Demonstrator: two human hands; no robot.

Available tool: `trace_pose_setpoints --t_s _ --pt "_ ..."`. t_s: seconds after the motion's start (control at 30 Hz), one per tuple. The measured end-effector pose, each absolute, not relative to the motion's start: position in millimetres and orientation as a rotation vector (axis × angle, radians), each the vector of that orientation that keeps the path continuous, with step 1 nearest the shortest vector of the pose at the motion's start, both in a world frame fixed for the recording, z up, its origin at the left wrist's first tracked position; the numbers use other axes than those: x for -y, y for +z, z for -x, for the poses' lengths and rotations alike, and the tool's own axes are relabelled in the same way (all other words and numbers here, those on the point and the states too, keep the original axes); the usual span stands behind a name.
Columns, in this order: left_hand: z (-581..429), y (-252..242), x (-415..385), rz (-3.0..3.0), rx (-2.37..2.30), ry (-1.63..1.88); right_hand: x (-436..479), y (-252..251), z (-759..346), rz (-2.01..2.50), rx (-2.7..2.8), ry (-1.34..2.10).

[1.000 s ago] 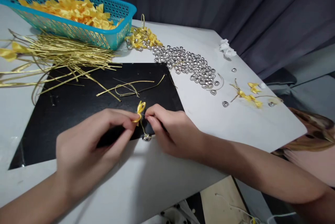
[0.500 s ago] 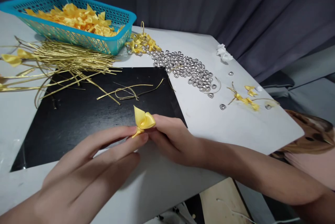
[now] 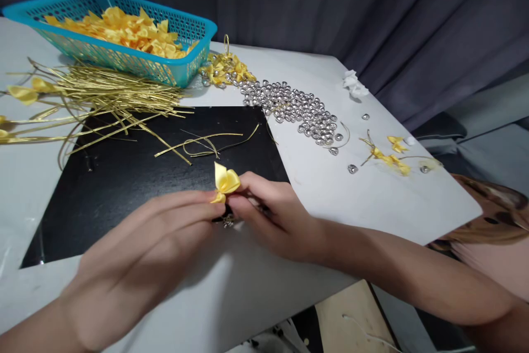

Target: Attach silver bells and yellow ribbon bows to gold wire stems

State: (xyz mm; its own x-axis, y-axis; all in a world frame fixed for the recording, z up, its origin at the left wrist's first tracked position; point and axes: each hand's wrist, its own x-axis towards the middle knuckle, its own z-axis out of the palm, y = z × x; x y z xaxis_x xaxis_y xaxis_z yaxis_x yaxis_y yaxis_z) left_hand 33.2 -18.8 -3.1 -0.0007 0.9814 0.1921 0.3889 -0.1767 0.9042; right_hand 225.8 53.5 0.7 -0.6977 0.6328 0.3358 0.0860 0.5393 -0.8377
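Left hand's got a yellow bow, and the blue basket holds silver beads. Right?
The basket's contents are wrong: in the head view, the blue basket holds yellow ribbon pieces; the silver beads lie on the white table. The left hand does hold a yellow bow.

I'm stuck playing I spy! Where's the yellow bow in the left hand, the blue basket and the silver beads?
Yellow bow (image 3: pixel 226 182), head view: its middle folds.
Blue basket (image 3: pixel 128 62), head view: its front wall.
Silver beads (image 3: pixel 294 105), head view: middle of the pile.
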Motion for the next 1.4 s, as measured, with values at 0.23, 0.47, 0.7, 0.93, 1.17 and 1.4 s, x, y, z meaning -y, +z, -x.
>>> trace_pose_setpoints --t_s 0.23,0.47,0.7,0.93,1.17,1.4 --pt "-37 -9 13 -2.197 -1.517 1.231 -53 -4 -224 0.538 2.161 0.872" --pt "-63 0 7 -1.684 -1.815 1.422 -45 -1 -225 0.767 2.127 0.358" --pt "-62 -1 -4 -0.786 -1.378 1.175 -59 -3 -229 0.564 2.151 0.385" --pt "-65 6 -3 -0.866 -1.362 1.082 -62 -3 -233 0.495 2.250 0.418" --pt "-72 -1 4 -1.097 -1.406 0.974 -61 -3 -233 0.502 2.331 0.370" --pt "-68 -1 3 -1.130 -1.456 0.878 -60 1 -235 0.413 2.183 0.427"
